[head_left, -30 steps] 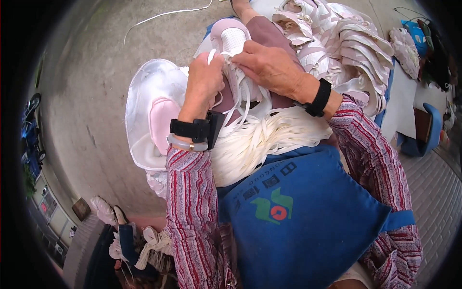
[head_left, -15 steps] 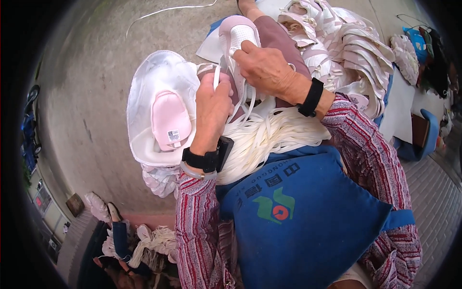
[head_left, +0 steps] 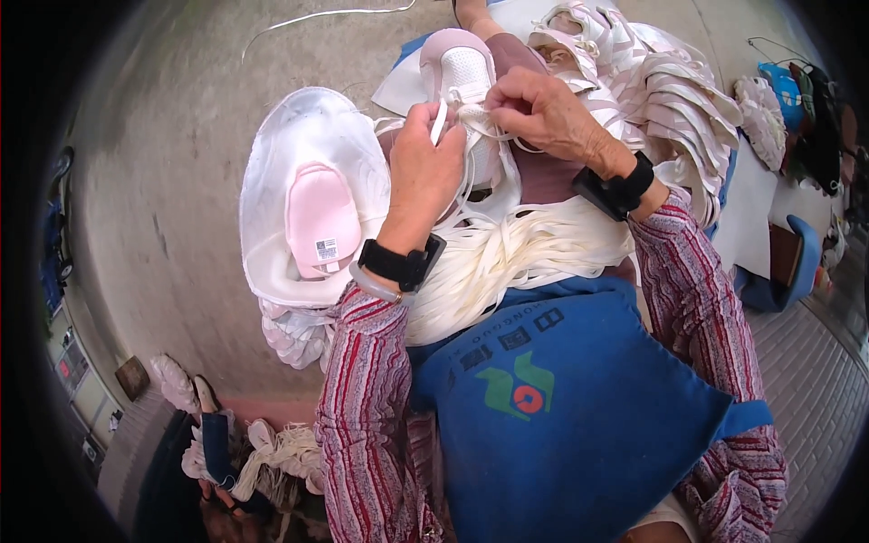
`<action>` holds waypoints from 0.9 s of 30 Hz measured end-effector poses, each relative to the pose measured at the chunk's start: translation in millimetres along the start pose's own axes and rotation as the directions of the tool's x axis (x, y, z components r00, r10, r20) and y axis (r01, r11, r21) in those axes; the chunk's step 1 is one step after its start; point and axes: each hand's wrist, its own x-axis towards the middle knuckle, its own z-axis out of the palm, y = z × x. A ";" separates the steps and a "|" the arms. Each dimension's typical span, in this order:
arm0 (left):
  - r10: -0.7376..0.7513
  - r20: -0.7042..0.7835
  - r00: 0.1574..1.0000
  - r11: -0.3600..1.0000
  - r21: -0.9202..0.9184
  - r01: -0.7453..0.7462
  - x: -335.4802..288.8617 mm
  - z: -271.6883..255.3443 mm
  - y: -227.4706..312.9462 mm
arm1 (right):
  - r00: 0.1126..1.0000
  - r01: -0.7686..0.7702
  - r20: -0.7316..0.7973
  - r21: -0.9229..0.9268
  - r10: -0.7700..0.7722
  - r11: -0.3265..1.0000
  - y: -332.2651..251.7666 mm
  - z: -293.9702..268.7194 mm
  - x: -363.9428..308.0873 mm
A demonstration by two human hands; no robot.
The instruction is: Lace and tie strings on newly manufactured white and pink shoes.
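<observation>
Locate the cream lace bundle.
Head view, centre: the cream lace bundle lies between the shoe upper above and the blue cloth below, just right of the left wrist's black strap.

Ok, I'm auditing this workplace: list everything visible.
Shoe upper: one, pink and white, top centre
Lace bundle: one, cream, lap
Stacked uppers: many, pink and white, upper right
Pad: at least one, pink, left
Cupped piece: one, white, under the pad
Cord: one, white, top left
Chair: one, blue, right
Apron: one, blue, lap
Other person: one, dark-blue clothing, lower left
Wristbands: two, black, wrists
Left hand: one, bare, holding lace
Right hand: one, bare, near upper
</observation>
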 end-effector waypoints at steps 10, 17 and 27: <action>-0.205 0.128 0.970 0.959 -0.170 0.226 2.7 -5.7 15.5 | 0.995 -0.013 -0.099 -0.235 -0.011 0.972 7.2 2.4 0.1; -0.173 0.130 0.976 0.949 -0.242 0.200 -0.3 -4.3 15.1 | 0.993 -0.054 -0.120 -0.390 0.007 0.919 -4.9 5.1 -0.3; -0.046 0.128 0.991 0.999 -0.009 0.048 2.7 -1.5 11.7 | 0.994 -0.113 -0.067 -0.532 0.091 0.839 -16.1 5.0 4.0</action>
